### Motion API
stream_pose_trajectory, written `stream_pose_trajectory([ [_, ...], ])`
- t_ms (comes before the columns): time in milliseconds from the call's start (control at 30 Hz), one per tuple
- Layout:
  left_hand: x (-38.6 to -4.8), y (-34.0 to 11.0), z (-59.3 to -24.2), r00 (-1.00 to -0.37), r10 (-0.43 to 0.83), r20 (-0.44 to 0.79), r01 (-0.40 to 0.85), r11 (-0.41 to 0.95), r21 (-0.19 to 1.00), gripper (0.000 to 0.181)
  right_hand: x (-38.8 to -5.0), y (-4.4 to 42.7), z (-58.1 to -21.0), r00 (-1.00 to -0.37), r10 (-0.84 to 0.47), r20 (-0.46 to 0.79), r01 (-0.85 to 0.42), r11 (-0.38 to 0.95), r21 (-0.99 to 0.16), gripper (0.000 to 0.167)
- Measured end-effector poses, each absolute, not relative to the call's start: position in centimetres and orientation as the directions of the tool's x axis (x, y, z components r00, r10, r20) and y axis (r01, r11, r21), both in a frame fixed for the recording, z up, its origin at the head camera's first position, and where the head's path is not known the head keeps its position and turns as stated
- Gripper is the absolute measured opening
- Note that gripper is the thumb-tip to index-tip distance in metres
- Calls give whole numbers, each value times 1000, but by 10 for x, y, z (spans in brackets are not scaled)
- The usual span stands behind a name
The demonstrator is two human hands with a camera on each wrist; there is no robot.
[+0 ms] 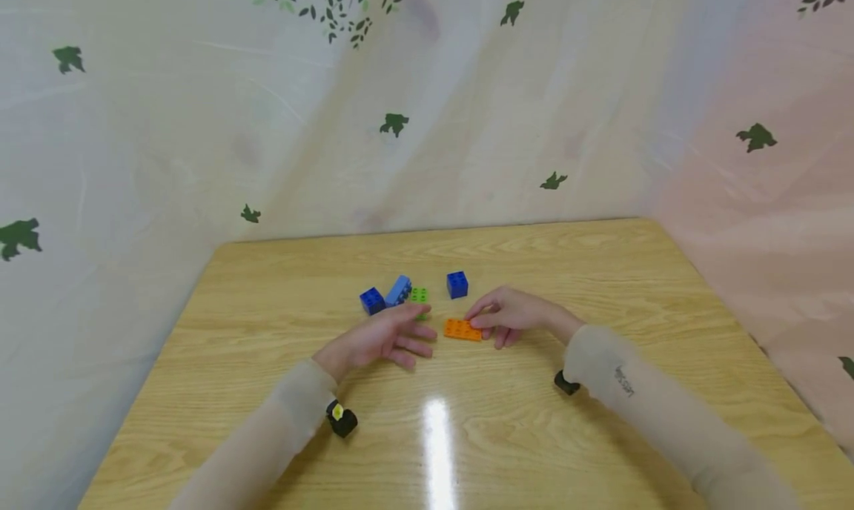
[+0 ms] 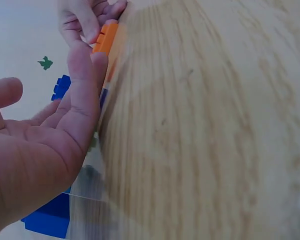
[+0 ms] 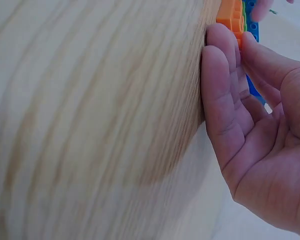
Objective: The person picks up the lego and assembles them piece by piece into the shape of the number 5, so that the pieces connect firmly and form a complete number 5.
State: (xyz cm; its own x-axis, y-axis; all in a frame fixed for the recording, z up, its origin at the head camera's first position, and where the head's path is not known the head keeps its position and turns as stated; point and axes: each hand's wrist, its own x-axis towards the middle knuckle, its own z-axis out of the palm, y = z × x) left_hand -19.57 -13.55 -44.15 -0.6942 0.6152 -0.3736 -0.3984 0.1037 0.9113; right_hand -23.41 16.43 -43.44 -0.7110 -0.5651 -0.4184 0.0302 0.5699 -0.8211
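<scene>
My right hand point(image 1: 512, 314) pinches the right end of a flat orange toy brick point(image 1: 460, 330) between thumb and fingers, low over or on the table. In the right wrist view, the orange brick point(image 3: 230, 16) shows just past the fingertips. Left of it, my left hand point(image 1: 385, 337) hovers with spread, relaxed fingers and holds nothing. Behind that hand a green brick point(image 1: 419, 295) is partly hidden. A lighter blue long brick point(image 1: 398, 290) leans beside it, close to a dark blue square brick point(image 1: 372, 300). Another dark blue brick point(image 1: 457, 285) stands apart, behind the orange one.
The wooden table point(image 1: 507, 436) runs up to a pale cloth backdrop point(image 1: 467, 161) printed with green leaves and birds. A dark wrist camera point(image 1: 342, 419) hangs under the left sleeve, and another dark camera point(image 1: 567, 382) sits under the right sleeve.
</scene>
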Motion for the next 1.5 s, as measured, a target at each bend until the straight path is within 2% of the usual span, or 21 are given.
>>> stream_pose_trajectory([
  [333, -196, -135, -449, -683, 587, -435, -397, 202, 895, 54, -233, 143, -440, -674, -609, -418, 45, 531, -846, 26],
  [533, -196, -129, -448, -721, 537, -438, -370, 237, 898, 54, -234, 143, -439, -662, -623, -417, 54, 516, -855, 28],
  [767, -194, -118, -450, -777, 455, -435, -333, 290, 897, 39, -235, 145, -434, -659, -621, -425, 59, 521, -851, 28],
  [967, -194, -112, -453, -783, 435, -445, -345, 292, 892, 30, -236, 147, -436, -667, -598, -445, 84, 533, -842, 26],
  [1200, -196, -113, -453, -769, 431, -472, -391, 267, 881, 33, -236, 145, -440, -674, -591, -443, 85, 534, -841, 22],
  [1500, -196, -113, -453, -779, 428, -458, -347, 313, 884, 36, -236, 142, -439, -679, -582, -447, 90, 539, -838, 22],
])
